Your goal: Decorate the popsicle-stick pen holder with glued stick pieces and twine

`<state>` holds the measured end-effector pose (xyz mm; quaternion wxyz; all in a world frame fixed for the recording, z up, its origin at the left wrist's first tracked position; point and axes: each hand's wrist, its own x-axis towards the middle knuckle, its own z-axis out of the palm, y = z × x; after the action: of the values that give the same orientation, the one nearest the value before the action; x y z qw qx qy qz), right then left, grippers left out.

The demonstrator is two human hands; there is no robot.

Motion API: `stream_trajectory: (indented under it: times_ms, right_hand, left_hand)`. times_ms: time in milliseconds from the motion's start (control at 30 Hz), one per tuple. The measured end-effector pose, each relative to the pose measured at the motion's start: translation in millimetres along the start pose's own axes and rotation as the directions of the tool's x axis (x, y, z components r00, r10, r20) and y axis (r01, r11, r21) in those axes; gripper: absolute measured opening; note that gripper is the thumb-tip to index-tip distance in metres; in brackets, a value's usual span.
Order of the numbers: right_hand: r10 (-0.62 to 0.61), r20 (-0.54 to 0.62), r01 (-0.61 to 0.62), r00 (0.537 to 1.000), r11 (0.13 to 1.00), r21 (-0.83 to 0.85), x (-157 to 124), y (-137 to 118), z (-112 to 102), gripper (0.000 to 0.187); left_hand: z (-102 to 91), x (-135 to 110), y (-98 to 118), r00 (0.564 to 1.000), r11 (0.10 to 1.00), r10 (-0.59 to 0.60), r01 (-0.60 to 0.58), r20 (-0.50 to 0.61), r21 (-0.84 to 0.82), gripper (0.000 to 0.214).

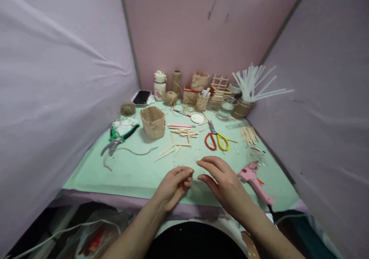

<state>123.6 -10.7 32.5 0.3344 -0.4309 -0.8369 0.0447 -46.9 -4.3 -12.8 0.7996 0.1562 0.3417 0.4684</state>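
Note:
My left hand (179,184) is closed in a pinch over the front of the table; whatever its fingertips hold, if anything, is too small to make out. Just right of it is my right hand (220,178), thumb and fingers apart with nothing between them. Beyond both hands lie thin wooden sticks (182,145), some joined into an angular shape. A pair of scissors (212,130) with one red and one yellow handle is past my right hand. The pink glue gun (255,182) rests to the right of that hand.
A wooden-stick basket (153,125) stands left of centre, near green-handled pruning shears (119,140) and a loose piece of twine (132,152). Along the back are a white bottle (159,86), a twine ball (170,98), a glass of water (226,109) and white glue sticks (252,84) in a pot.

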Motion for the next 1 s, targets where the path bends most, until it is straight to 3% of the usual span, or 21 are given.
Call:
stream_trajectory:
  times_ms: [133, 233, 333, 467, 600, 700, 767, 833, 900, 1000]
  right_hand:
    - [0.228, -0.036, -0.231, 0.973, 0.962, -0.144, -31, 31, -30, 0.017]
    - [0.444, -0.042, -0.427, 0.895, 0.823, -0.374, -64, 64, -49, 0.02]
    - [0.553, -0.015, -0.472, 0.833, 0.696, -0.542, -93, 93, -55, 0.035]
    - [0.644, 0.049, -0.528, 0.763, 0.666, -0.527, -107, 116, -47, 0.031]
    - [0.716, 0.083, -0.63, 0.693, 0.658, -0.413, -99, 115, -49, 0.027]
    - [0.753, 0.103, -0.738, 0.65, 0.658, -0.147, -89, 99, -56, 0.032]
    - [0.728, 0.142, -0.741, 0.671, 0.663, 0.108, -80, 83, -57, 0.038]
    - [0.67, 0.167, -0.684, 0.723, 0.661, 0.31, -72, 64, -51, 0.04]
    - [0.632, 0.158, -0.627, 0.759, 0.644, 0.438, -64, 44, -37, 0.041]
    - [0.617, 0.173, -0.601, 0.768, 0.598, 0.531, -55, 16, -12, 0.047]
  left_hand:
    - [-2.0, 4, 5, 0.997, 0.997, 0.082, -0.081, 0.002, -0.006, 0.02]
    - [-1.4, 8, 8, 0.994, 0.995, 0.103, -0.102, 0.038, -0.013, 0.02]
    - [0.0, 10, 8, 0.99, 0.993, 0.118, -0.117, 0.076, -0.017, 0.021]
    - [-2.0, 10, 6, 0.987, 0.991, 0.137, -0.136, 0.085, -0.016, 0.024]
    - [-6.3, 11, 5, 0.987, 0.989, 0.147, -0.147, 0.068, -0.014, 0.021]
    - [-7.3, 10, 6, 0.987, 0.988, 0.151, -0.149, 0.061, -0.025, 0.02]
    - [-7.1, 10, 7, 0.986, 0.988, 0.155, -0.153, 0.056, -0.037, 0.021]
    - [-7.6, 10, 9, 0.984, 0.985, 0.17, -0.167, 0.051, -0.05, 0.022]
    - [-9.7, 11, 12, 0.98, 0.98, 0.194, -0.191, 0.047, -0.061, 0.023]
    - [-16.4, 13, 18, 0.966, 0.966, 0.256, -0.253, 0.042, -0.058, 0.024]
